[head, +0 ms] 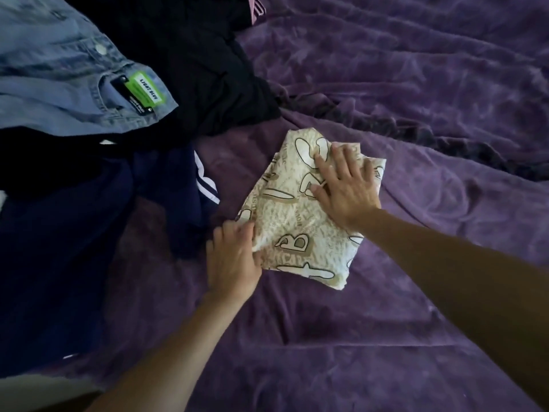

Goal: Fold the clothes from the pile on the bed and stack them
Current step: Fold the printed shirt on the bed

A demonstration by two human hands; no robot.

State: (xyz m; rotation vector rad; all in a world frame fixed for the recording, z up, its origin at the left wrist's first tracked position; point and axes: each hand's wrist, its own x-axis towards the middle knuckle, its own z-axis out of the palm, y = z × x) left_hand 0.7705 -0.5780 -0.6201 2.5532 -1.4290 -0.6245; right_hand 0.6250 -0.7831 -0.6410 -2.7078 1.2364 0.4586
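Two hands: left hand (234,263) grips, right hand (346,187) presses one folded garment (292,230).

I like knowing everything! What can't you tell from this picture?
Head view:
Printed cloth: what garment it is, hidden by its folds and the right hand.
Green tag on the jeans: small print too blurred.
Navy garment: cut off by the left edge.
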